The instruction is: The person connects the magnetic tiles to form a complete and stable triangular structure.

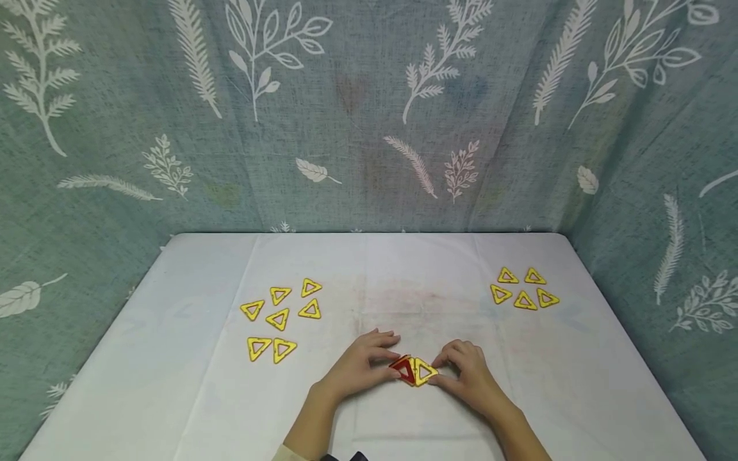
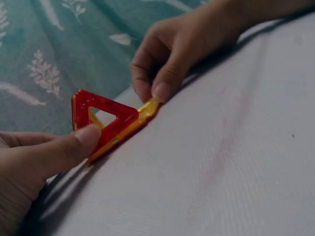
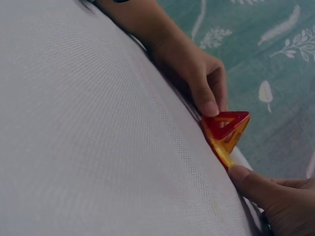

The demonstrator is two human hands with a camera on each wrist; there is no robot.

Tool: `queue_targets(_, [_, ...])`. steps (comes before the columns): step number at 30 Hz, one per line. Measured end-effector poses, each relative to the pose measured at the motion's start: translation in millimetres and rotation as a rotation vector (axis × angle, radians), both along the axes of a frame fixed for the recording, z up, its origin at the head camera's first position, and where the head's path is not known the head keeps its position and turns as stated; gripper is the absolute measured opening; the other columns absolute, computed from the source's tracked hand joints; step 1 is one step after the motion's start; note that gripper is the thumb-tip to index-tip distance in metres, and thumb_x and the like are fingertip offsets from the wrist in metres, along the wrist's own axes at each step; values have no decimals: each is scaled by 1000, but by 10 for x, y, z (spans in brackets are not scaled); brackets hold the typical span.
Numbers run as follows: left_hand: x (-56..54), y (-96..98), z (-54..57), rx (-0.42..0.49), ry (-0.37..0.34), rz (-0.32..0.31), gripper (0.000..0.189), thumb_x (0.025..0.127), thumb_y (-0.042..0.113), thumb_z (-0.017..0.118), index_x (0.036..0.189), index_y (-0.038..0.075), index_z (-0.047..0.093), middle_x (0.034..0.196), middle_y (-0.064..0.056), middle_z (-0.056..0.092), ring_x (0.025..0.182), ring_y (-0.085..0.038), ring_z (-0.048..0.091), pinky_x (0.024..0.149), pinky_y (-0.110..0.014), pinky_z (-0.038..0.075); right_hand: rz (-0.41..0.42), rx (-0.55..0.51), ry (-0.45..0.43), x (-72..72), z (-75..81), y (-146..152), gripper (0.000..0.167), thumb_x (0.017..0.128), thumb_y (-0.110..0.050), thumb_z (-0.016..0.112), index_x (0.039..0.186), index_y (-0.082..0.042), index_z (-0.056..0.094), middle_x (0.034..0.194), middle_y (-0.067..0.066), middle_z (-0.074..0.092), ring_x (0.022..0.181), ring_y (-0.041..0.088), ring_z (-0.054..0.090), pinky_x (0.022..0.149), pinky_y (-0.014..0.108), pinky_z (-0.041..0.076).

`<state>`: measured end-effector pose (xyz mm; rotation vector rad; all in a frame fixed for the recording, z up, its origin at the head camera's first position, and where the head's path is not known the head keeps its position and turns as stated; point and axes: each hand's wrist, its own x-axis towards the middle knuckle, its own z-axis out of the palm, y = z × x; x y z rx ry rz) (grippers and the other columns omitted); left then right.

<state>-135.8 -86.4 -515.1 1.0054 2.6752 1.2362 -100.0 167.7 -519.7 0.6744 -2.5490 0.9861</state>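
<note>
My left hand [image 1: 366, 362] pinches a raised piece made of triangular tiles, with its thumb on a red triangular tile [image 2: 125, 114]. Behind the red one, an amber side slants up and meets it at the top, as the right wrist view shows. A yellow triangular tile [image 1: 419, 363] lies low on the table against the right side of this piece, edge to edge. At its outer corner, my right hand [image 1: 467, 374] pinches it between thumb and fingers.
Several loose yellow triangular tiles [image 1: 279, 317] lie flat on the white-covered table [image 1: 173, 358] at the left. Another group of yellow triangles [image 1: 526, 301] lies at the back right. A green leaf-patterned curtain [image 1: 369, 128] surrounds the table's back and sides.
</note>
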Motion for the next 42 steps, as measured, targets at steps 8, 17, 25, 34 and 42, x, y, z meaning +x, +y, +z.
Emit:
queue_targets(8, [-17,-25,7,-35,31,-30,34,78,36,74,105,14,74,130,3,59,130,-20,45,110,-43,28,-23,18,14,-12,-4,-8,28,63,-29,85,80,-23,63,86,-14,55,82,4,45,79,33,31])
queue_targets(17, [-39,-15,5,-35,76,-53,37,78,37,73,106,14,73,127,3,61,128,-18,48,109,-41,28,-21,-14,55,-24,-41,13,27,63,-25,85,78,-21,63,84,-14,56,82,5,47,80,32,32])
queue_targets(25, [-41,-2,19,-47,106,-65,36,78,36,73,105,13,74,125,2,63,126,-19,49,109,-42,29,62,-135,125,-41,-89,15,27,65,-18,85,85,-16,67,88,-8,56,84,8,48,78,25,35])
queue_targets(34, [-25,1,35,-64,104,-51,35,78,38,73,105,15,74,126,5,62,127,-17,49,109,-41,29,132,-219,92,-33,-82,-100,33,69,-15,83,98,-12,69,93,-4,65,90,11,53,81,22,38])
queue_targets(42, [-29,12,7,-78,156,-54,35,78,39,73,105,16,74,125,5,63,125,-15,51,109,-40,30,122,-171,89,-14,-80,-156,36,68,-19,83,101,-12,70,97,-6,66,92,11,54,84,27,37])
